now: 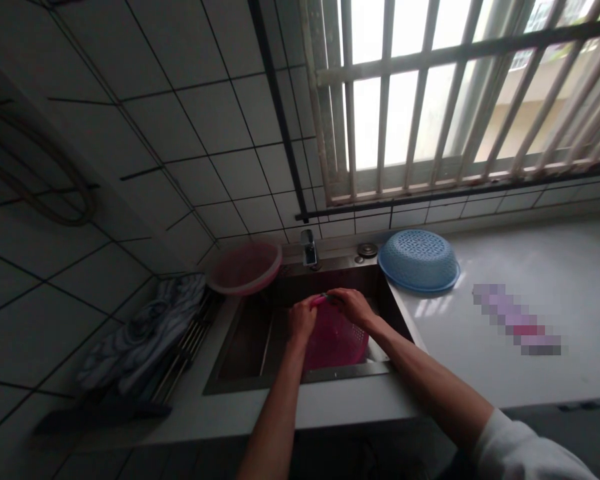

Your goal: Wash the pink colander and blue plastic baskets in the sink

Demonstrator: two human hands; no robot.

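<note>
Both hands are held close together over the sink [250, 340]. The fingers of my left hand [303, 319] are closed on a small, slim pink item [319, 300]; its kind is too small to tell. My right hand [353, 307] meets it from the right, fingers curled closed around something dark and greenish that is mostly hidden. Under the hands, a pink colander [337, 340] with holes in its side sits in the sink. My forearms cover part of it.
A faucet [308, 248] stands behind the sink. A pink basin [245, 267] sits at its back left corner, and an upturned blue basket [420, 260] at its right. Striped cloth [145, 327] lies over a metal rack [187, 353] on the left. A blurred-out item [515, 319] lies on the right counter.
</note>
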